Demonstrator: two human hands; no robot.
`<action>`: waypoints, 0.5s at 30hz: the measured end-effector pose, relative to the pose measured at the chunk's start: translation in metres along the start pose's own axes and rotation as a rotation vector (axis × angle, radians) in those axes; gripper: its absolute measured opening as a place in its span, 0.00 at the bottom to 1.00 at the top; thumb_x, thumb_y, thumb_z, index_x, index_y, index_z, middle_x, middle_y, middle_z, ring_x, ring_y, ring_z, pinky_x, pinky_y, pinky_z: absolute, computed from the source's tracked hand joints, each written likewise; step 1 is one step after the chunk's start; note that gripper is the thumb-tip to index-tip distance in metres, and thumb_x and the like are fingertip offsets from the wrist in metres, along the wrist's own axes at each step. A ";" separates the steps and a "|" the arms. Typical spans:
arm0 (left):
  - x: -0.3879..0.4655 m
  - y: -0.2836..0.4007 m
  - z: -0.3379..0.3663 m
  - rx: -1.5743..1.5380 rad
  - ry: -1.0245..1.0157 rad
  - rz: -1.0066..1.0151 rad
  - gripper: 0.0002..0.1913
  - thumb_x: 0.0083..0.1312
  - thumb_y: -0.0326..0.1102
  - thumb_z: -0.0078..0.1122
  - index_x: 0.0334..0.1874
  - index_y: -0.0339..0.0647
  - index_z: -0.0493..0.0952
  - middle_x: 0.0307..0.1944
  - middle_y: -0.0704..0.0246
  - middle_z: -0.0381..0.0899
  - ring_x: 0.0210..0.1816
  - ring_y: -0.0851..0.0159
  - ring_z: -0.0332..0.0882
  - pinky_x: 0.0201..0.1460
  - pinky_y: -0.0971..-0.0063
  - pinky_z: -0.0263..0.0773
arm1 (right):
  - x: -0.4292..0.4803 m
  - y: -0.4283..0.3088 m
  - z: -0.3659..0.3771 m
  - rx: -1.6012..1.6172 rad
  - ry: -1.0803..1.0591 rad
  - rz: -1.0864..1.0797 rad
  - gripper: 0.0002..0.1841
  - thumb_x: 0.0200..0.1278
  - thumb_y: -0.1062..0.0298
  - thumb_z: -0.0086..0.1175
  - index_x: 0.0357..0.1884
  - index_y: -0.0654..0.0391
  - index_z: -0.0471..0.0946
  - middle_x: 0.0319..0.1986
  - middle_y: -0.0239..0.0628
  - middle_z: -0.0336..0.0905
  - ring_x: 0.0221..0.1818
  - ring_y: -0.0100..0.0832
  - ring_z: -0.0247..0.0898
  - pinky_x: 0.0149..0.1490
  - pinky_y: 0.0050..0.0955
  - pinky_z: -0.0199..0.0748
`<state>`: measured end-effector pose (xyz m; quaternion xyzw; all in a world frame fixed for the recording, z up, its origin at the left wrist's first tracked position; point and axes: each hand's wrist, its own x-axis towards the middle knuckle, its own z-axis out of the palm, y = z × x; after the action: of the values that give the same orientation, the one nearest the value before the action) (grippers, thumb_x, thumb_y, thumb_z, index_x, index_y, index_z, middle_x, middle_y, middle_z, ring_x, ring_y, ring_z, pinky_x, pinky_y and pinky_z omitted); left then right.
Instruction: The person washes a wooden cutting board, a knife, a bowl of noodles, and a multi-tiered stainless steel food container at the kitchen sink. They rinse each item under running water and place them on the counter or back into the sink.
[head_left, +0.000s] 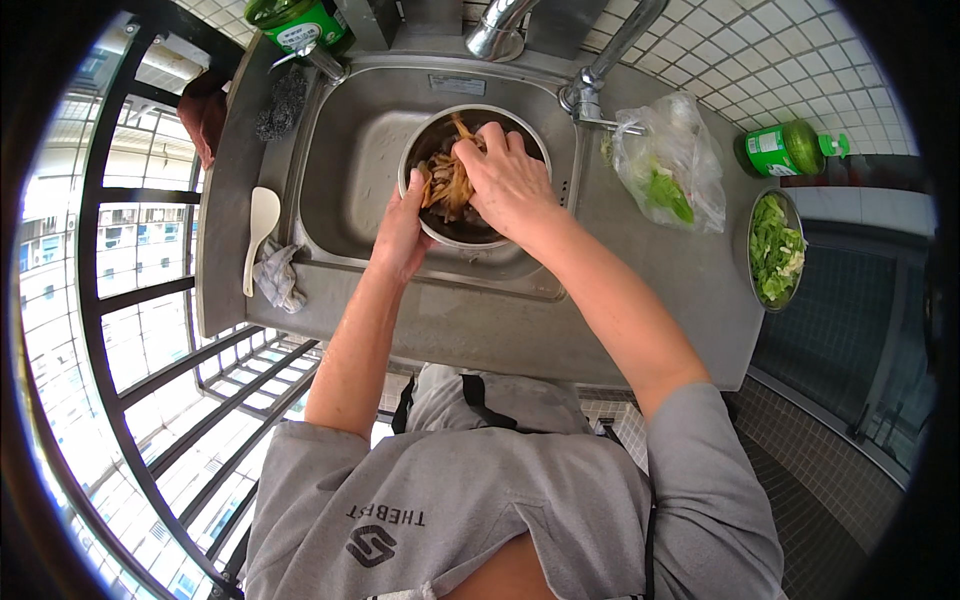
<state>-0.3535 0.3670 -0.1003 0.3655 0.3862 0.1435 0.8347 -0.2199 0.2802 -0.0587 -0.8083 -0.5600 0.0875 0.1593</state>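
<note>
A round metal bowl (541, 139) is held over the stainless steel sink (337, 172). My left hand (403, 229) grips its left side, thumb over the rim and the fingers underneath. Inside lie wet yellow-brown strips of food (448, 184) among darker pieces; their exact kind is unclear. My right hand (510, 176) reaches into the bowl from the right, its fingers curled around some of the strips. The fingertips are partly hidden by the hand and the food.
Left of the sink are a steel wool scourer (283, 105), a white rice paddle (261, 229) and a crumpled cloth (279, 277). A faucet (581, 94) rises behind. At right are a plastic bag with greens (671, 176), a green pump bottle (784, 148) and a bowl of lettuce (776, 251).
</note>
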 end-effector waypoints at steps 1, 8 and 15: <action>0.001 0.001 0.000 0.000 -0.017 -0.001 0.23 0.74 0.51 0.40 0.64 0.46 0.61 0.52 0.67 0.75 0.46 0.67 0.79 0.36 0.70 0.81 | -0.003 -0.003 -0.005 0.002 0.044 -0.033 0.17 0.53 0.76 0.54 0.48 0.56 0.71 0.50 0.46 0.63 0.50 0.47 0.68 0.44 0.44 0.79; 0.004 -0.008 -0.002 -0.029 0.012 0.001 0.22 0.74 0.51 0.38 0.62 0.45 0.62 0.50 0.65 0.75 0.46 0.64 0.79 0.37 0.66 0.82 | -0.018 -0.021 0.007 -0.038 -0.126 -0.205 0.17 0.56 0.74 0.52 0.50 0.54 0.75 0.51 0.39 0.70 0.53 0.39 0.71 0.48 0.31 0.80; -0.001 -0.009 -0.011 -0.042 0.024 -0.007 0.23 0.74 0.51 0.38 0.63 0.44 0.62 0.53 0.64 0.75 0.49 0.62 0.79 0.43 0.62 0.82 | -0.032 0.001 -0.005 0.059 0.175 -0.294 0.08 0.55 0.68 0.57 0.38 0.51 0.80 0.48 0.33 0.78 0.49 0.34 0.74 0.48 0.29 0.78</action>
<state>-0.3626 0.3659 -0.1110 0.3446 0.3946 0.1529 0.8380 -0.2284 0.2495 -0.0558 -0.7171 -0.6535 0.0090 0.2420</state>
